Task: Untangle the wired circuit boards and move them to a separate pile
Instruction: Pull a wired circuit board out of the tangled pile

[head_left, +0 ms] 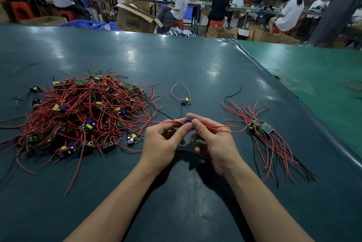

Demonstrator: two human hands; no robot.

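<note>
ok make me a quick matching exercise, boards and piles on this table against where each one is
Things:
1. tangled pile
2. sorted pile
3. lone board
4. held board

Places:
A. pinched between both hands
B. right side of the table
C. left side of the table
D. alone on the table, beyond the hands

Pairs: 1-C, 2-B, 3-D, 4-A

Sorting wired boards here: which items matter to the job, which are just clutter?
Job:
- big tangled heap of red-wired circuit boards
- small sorted pile of boards
- board with a blue part, pinched by left hand and right hand
- lone board

Clutter:
- loose black wire
- brown cardboard box
</note>
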